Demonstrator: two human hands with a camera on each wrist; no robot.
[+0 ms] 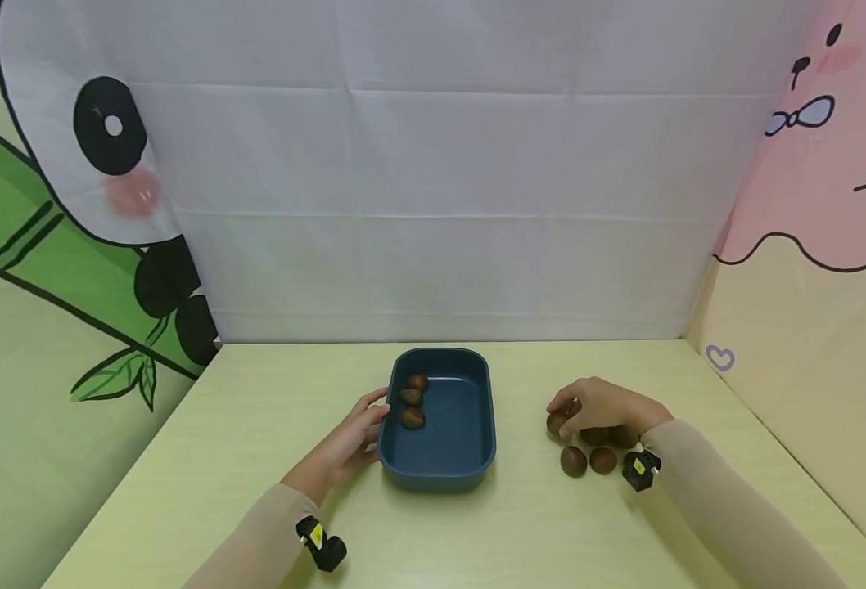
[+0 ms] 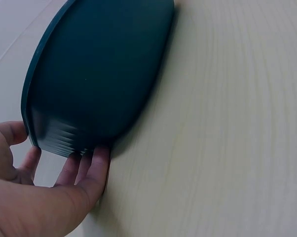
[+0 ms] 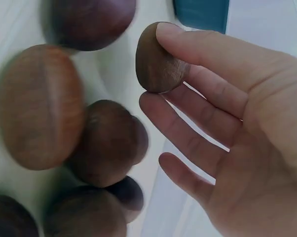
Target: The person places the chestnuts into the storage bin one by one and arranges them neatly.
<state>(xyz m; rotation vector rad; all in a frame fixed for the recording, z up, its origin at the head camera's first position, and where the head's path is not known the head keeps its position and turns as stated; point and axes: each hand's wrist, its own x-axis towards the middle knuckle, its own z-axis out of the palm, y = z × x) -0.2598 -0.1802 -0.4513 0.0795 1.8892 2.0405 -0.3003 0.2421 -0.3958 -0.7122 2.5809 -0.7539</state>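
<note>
Along the left wall of a dark blue rectangular box (image 1: 440, 484), my left hand (image 1: 346, 446) rests with spread fingertips touching the rim and the outer side. In the left wrist view those fingertips (image 2: 98, 160) lie against the box wall (image 2: 96, 69). Three brown chestnuts (image 1: 412, 418) lie inside the box on its left side. To the right of the box, my right hand (image 1: 601, 405) pinches a chestnut (image 3: 158, 61) between thumb and fingers. Several more chestnuts (image 1: 573, 461) lie on the table beneath and in front of that hand, partly hidden by it.
The pale wood-grain table (image 1: 286, 417) ends at a white cloth backdrop (image 1: 448, 204). Printed cartoon panels (image 1: 809, 188) stand at the left and right. Small black devices (image 1: 641, 469) are strapped to both wrists over beige sleeves.
</note>
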